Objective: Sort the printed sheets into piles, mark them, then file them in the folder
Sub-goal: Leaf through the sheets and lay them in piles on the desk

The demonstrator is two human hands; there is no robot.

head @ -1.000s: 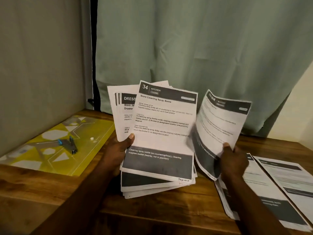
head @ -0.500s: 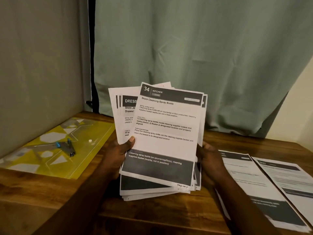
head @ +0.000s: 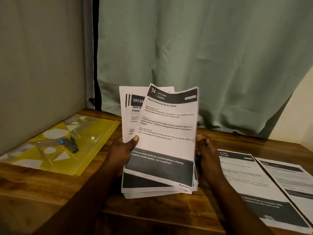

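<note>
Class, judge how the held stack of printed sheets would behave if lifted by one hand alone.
Probably floppy: the top sheet curls along its upper edge. The stack of printed sheets, fanned unevenly between the left hand and right hand, would likely slide apart.

Matt white paper in the stack of printed sheets (head: 162, 133), top edges curling softly. Under it, the desk (head: 50, 192) shows varnished wood, grain visible, a low sheen. The yellow folder (head: 81, 160) is smooth, glossy plastic. Behind, the curtain (head: 203, 56) hangs as matt green cloth in folds.
</note>
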